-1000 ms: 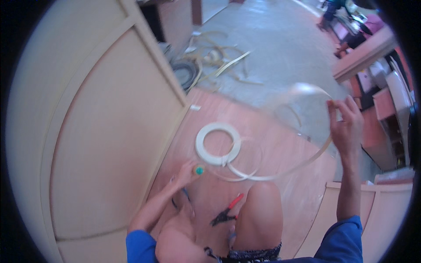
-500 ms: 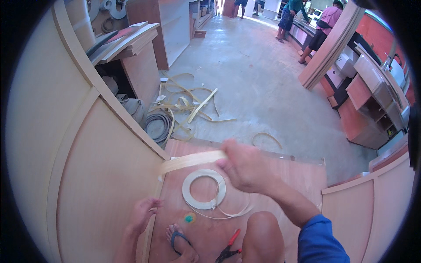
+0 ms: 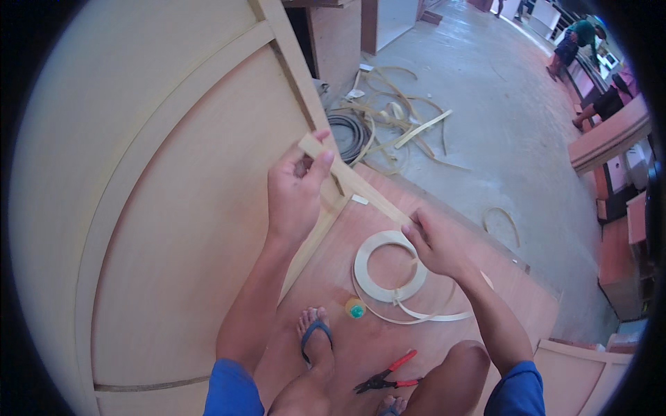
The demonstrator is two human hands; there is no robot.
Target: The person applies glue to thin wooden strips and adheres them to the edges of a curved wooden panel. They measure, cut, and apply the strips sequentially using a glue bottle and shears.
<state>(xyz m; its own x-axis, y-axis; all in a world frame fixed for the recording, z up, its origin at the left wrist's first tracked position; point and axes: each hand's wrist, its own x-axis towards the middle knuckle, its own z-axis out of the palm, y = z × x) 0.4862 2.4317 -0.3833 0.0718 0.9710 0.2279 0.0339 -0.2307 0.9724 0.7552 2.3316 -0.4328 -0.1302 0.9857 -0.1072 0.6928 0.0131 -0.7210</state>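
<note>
A pale, flat strip point(image 3: 373, 195) runs between a worker's two hands — the left hand point(image 3: 295, 194) pinching it near its tip, at 10 o'clock from a white coil point(image 3: 363, 276), the right hand point(image 3: 437, 243) gripping it farther along, at 2 o'clock. The strip passes the coil's 11 o'clock side. On the pinkish board point(image 3: 312, 284) below, a green-topped container point(image 3: 356, 309) sits at the coil's 7 o'clock — red-handled pliers point(image 3: 378, 380) lie at 6.
</note>
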